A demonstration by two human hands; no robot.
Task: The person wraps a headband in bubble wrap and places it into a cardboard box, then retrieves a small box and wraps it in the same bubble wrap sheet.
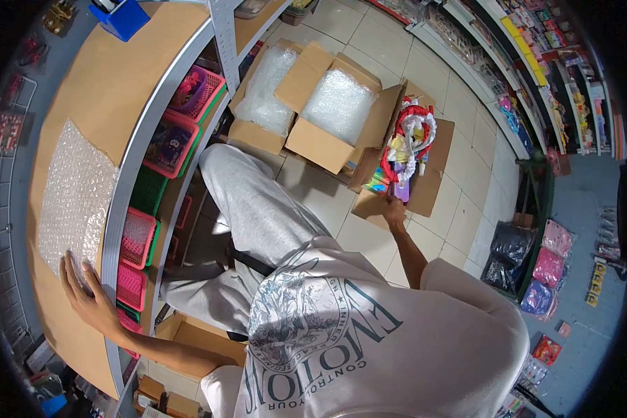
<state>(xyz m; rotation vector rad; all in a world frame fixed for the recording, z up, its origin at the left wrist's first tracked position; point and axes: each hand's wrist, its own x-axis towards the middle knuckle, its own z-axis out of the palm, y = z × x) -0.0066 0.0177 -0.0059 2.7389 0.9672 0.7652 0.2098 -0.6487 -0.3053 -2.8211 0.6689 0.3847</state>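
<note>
We've 1 bubble-wrap sheet (79, 198) on the surface (139, 70), L hand (83, 287) on its near edge, grip apart; 3 open boxes (319, 145) ahead: 2 w/ bubble wrap (338, 104), 1 w/ mixed goods (405, 150), R hand (395, 210) at those; can't tell its grip

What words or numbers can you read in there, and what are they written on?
"EMOTION": big letters on the T-shirt
"CONTROL YOUR": small letters on the same shirt
"INNER": in the shirt's ring design; the rest of the ring is too small to be sure
Yellow sign on the wall: too blurred to read
Packets on the far shelves: too small to read
No number is clear enough to read.
</note>
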